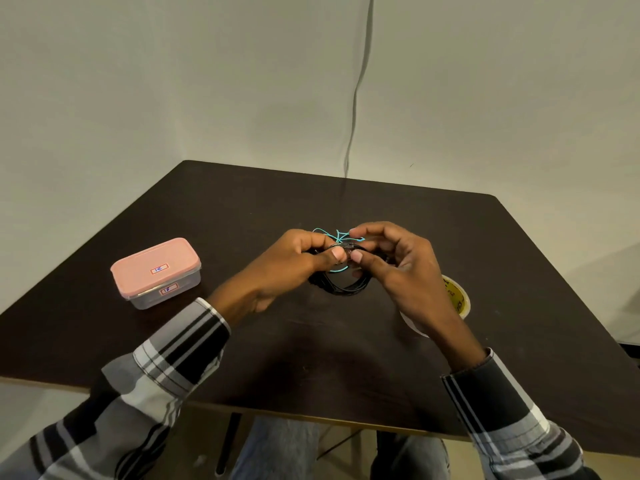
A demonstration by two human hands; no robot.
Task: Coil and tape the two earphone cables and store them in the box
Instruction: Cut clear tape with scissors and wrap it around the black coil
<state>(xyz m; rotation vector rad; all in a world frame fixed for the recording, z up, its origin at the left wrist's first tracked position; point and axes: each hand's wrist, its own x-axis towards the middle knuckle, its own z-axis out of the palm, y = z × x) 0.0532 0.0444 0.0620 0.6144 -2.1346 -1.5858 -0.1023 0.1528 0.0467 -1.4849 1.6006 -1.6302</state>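
Nearest the camera, two checked sleeves [173, 355] are seen reaching in over the near edge of the dark counter [311, 358], with jeans visible below it. Further in, at the middle of the counter, the black cable [341, 287] is held as a coil between both hands, its lower loops hanging down to or just above the surface; whether they touch it cannot be told. The left hand [294, 261] is curled round the left side of the coil, thumb pressed on top, apparently so that the loops are kept from springing apart. The right hand [391, 268] is closed in a pinch at the same spot, thumb tip meeting the left thumb, while its upper fingers [360, 232] are bent over the top; a binding seems to be being pressed round the strands there, though no tape can be made out on them. The tape roll [457, 299] is lying just right of the right hand, partly hidden by the wrist, probably kept close for reach. The blue cable [332, 235] is lying loose and uncoiled just beyond the hands, partly hidden by them, so it is judged to be waiting its turn. Well to the left, the box [156, 273] is standing with its pink lid on, so storing is judged not yet begun.
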